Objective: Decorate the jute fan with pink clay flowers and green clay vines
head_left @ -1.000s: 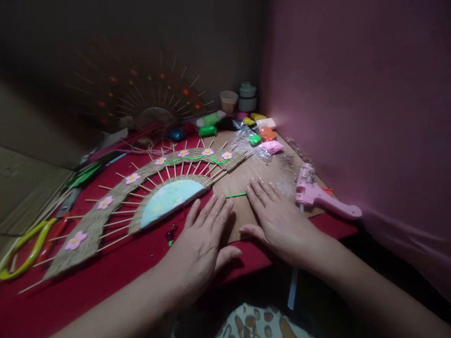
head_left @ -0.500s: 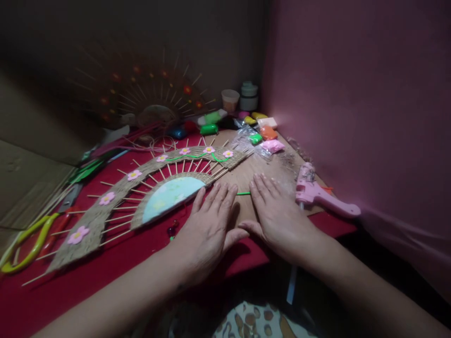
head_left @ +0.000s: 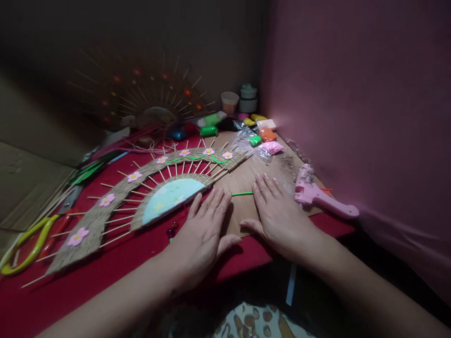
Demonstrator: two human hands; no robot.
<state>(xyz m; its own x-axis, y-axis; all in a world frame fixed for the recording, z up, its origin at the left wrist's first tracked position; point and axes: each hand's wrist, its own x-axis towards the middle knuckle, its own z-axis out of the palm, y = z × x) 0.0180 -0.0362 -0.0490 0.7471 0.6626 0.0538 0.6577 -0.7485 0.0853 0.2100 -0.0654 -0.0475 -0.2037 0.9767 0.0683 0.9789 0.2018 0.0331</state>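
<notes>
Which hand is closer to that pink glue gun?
Right. The right hand lies just beside the pink glue gun; the left hand is farther off, near the woven fan.

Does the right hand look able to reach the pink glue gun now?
Probably yes. The pink glue gun lies close by, to the right of the right hand, and nothing seems to stand between them. The hand lies over the green strand's end, though, so it would likely leave that first.
</notes>
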